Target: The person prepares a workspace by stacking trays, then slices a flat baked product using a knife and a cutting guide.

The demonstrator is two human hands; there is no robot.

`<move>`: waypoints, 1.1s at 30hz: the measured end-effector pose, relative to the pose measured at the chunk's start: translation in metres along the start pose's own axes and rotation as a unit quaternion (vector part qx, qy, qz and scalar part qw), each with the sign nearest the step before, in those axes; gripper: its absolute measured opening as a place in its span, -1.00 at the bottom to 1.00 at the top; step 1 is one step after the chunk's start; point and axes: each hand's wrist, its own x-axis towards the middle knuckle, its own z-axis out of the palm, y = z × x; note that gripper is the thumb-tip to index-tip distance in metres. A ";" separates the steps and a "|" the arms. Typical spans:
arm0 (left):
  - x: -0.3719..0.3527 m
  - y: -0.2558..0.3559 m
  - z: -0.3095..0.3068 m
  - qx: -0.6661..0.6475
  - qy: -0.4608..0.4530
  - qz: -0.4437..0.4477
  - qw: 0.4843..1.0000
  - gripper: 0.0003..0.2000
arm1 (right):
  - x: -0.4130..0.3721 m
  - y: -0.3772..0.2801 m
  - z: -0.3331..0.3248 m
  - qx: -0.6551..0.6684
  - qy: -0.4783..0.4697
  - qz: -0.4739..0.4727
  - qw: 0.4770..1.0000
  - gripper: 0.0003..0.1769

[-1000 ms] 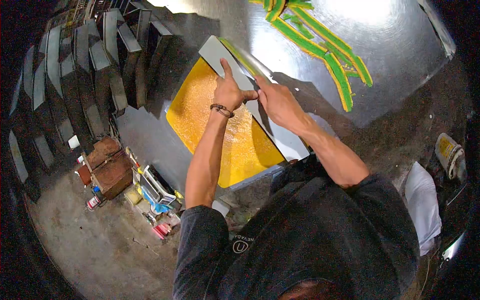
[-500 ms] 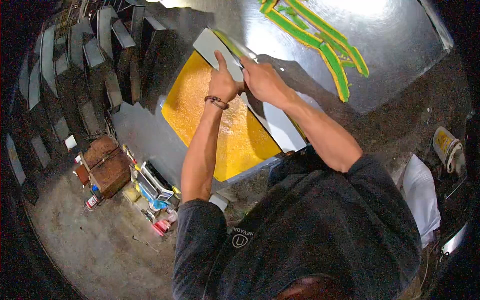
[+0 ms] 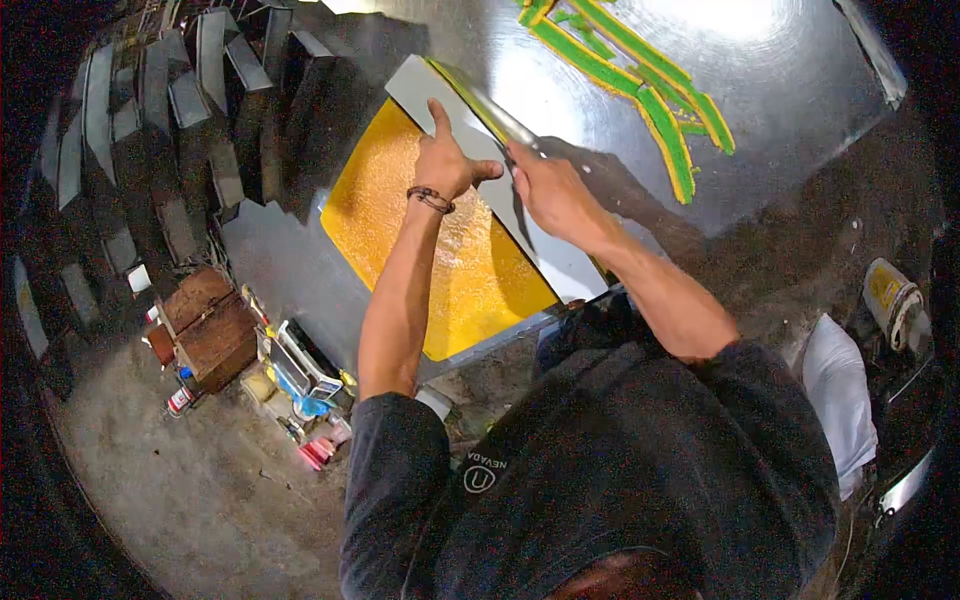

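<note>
My left hand presses on a long white board, its index finger and thumb stretched apart. The board lies along one side of a yellow, glossy-textured sheet. My right hand grips what looks like a knife, its pale blade lying along the board's far edge. The handle is hidden in my fingers. A thin yellow-green edge shows beside the blade. Beyond my right hand, green strips with yellow edges lie loose on the shiny metal table.
Stacked dark metal pieces stand at the left. A brown box and mixed clutter sit at the lower left. To the right are a white sack and a bucket.
My right hand has slid down and right along the board's edge, away from my left hand, drawing the blade with it. My left hand stays in place, its thumb now in plain view.
</note>
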 end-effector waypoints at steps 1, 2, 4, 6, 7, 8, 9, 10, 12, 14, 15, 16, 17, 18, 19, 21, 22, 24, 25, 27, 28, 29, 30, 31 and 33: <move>0.002 0.000 -0.001 -0.010 -0.010 -0.015 1.000 0.55 | 0.010 0.006 0.004 -0.016 -0.033 0.031 0.999 -0.55; 0.003 -0.002 0.000 -0.013 -0.010 -0.016 1.000 0.55 | 0.000 0.006 0.005 -0.015 -0.036 0.036 0.999 -0.55; 0.005 -0.003 0.001 -0.018 -0.010 -0.018 1.000 0.55 | -0.010 0.006 0.001 0.015 0.008 -0.012 1.000 -0.60; 0.001 -0.001 0.001 0.040 0.007 -0.011 0.999 0.55 | -0.021 0.003 0.001 0.018 0.007 0.000 1.000 -0.58; 0.003 0.000 -0.001 0.038 0.010 -0.011 0.999 0.55 | -0.025 0.004 -0.002 0.017 0.004 0.012 1.000 -0.56; 0.004 0.000 -0.002 0.022 0.008 -0.010 1.000 0.54 | -0.029 0.005 -0.004 0.017 0.001 0.026 1.000 -0.54; 0.001 -0.001 -0.001 0.008 0.002 -0.009 1.000 0.54 | -0.023 0.004 -0.003 0.006 -0.003 0.018 1.000 -0.54; -0.004 -0.003 0.000 0.007 -0.003 -0.011 1.000 0.54 | -0.030 0.005 -0.001 0.007 -0.005 0.023 1.000 -0.54; -0.003 0.005 -0.008 -0.029 -0.037 -0.025 0.999 0.54 | -0.034 0.007 -0.001 0.001 0.004 0.019 1.000 -0.54; 0.004 -0.008 0.001 0.015 0.008 0.015 1.000 0.55 | -0.061 0.008 -0.004 0.013 0.027 0.004 1.000 -0.55; 0.004 -0.006 0.000 0.013 0.004 0.005 1.000 0.54 | -0.068 0.011 -0.005 0.015 0.027 0.002 1.000 -0.56; 0.004 -0.005 0.001 0.009 -0.001 -0.005 1.000 0.54 | -0.073 0.014 -0.006 0.017 0.028 0.003 0.999 -0.56; -0.003 0.002 -0.003 0.009 -0.009 -0.005 1.000 0.54 | -0.065 0.010 -0.008 0.003 0.021 0.007 1.000 -0.55; -0.010 0.012 -0.012 -0.041 -0.035 -0.015 0.998 0.54 | -0.066 0.008 -0.007 0.003 0.020 0.014 1.000 -0.55; -0.013 0.018 -0.017 -0.091 -0.058 -0.025 0.994 0.53 | -0.066 0.006 -0.008 0.007 0.016 0.023 1.000 -0.55; -0.008 0.015 -0.010 -0.029 -0.031 -0.012 0.999 0.50 | -0.079 0.009 -0.012 0.016 0.016 0.003 1.000 -0.53; -0.005 0.010 -0.007 0.033 -0.006 -0.004 0.999 0.48 | -0.092 0.011 -0.015 0.017 0.018 0.003 1.000 -0.53; -0.001 0.009 -0.007 0.038 -0.002 -0.015 0.999 0.47 | -0.108 0.014 -0.021 0.007 -0.024 0.048 0.999 -0.53; -0.002 0.008 -0.005 0.042 -0.002 -0.024 0.999 0.47 | -0.107 0.017 -0.019 0.007 -0.024 0.050 0.998 -0.53; -0.006 0.009 -0.008 -0.027 -0.038 -0.034 0.998 0.46 | -0.097 0.020 -0.014 0.013 -0.026 0.048 0.998 -0.52; -0.006 0.011 -0.010 -0.094 -0.068 -0.043 0.992 0.44 | -0.095 0.020 -0.013 0.018 -0.026 0.045 0.998 -0.52; -0.008 0.015 -0.011 -0.049 -0.044 -0.032 0.997 0.43 | -0.107 0.017 -0.018 0.016 -0.011 0.038 0.999 -0.51; -0.003 0.008 -0.007 -0.045 -0.047 -0.027 0.998 0.43 | -0.126 0.016 -0.018 0.019 -0.004 0.041 0.999 -0.51; 0.004 -0.004 0.000 0.008 0.004 0.022 1.000 0.40 | -0.143 0.018 -0.021 0.019 0.008 0.026 0.999 -0.51; 0.000 -0.005 0.003 0.059 0.049 0.074 0.994 0.37 | -0.146 0.027 -0.014 0.013 0.057 -0.040 0.998 -0.50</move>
